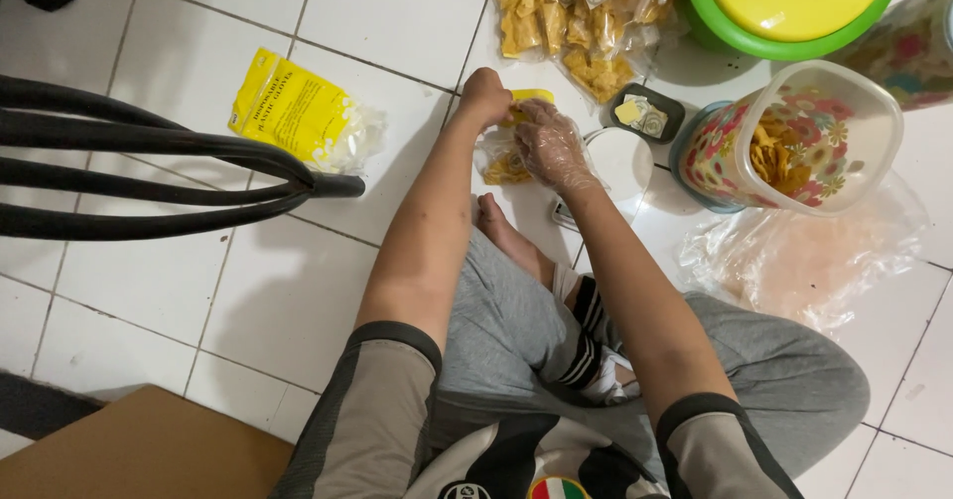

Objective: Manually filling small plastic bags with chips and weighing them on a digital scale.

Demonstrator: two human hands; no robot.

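The bare left hand (484, 94) is clenched on the top edge of a small clear plastic packet of yellow chips (506, 164), which lies on the white tiled floor (298, 290) just ahead of the person's foot; the right hand (551, 146), inside a thin transparent glove, pinches the same packet at its mouth beside a yellow strip (531, 96); judged from this, the seal goes best with the mouth held flat and taut and the chips kept below the fold. At ten o'clock from the hands lies a flat yellow printed glove packet (298, 112); at one o'clock, a heap of filled clear chip bags (586, 22); at two o'clock, a small black tray (647, 114) and a green tub with yellow lid (794, 2); at three o'clock, a floral clear plastic jar (794, 142) holding chips, above a crumpled clear bag (804, 261).
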